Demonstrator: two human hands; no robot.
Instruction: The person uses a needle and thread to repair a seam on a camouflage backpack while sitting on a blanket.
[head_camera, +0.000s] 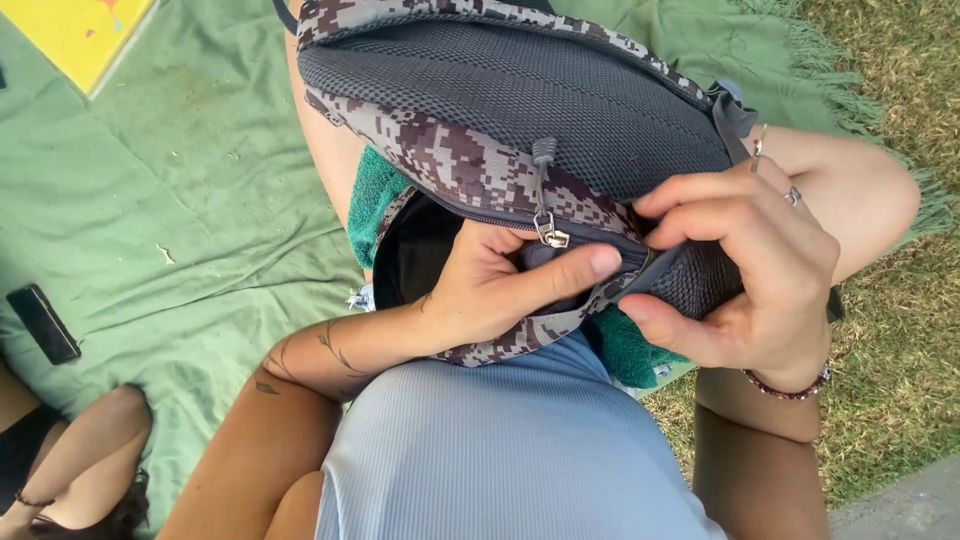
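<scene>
A camouflage backpack (450, 150) with a dark mesh back panel lies on my lap. My left hand (500, 285) reaches into its open zipped pocket, thumb resting along the pocket's edge below a metal zipper pull (550, 235). My right hand (750, 270) pinches the pocket's edge and the mesh side at the right, holding it open. A teal towel (375, 195) shows under the backpack. What my left fingers touch inside the pocket is hidden.
A green blanket (180, 180) covers the ground, with grass (900, 330) to the right. A black phone (42, 323) lies on the blanket at left. A yellow board (80, 35) sits at top left. Another person's arm (80, 450) is at bottom left.
</scene>
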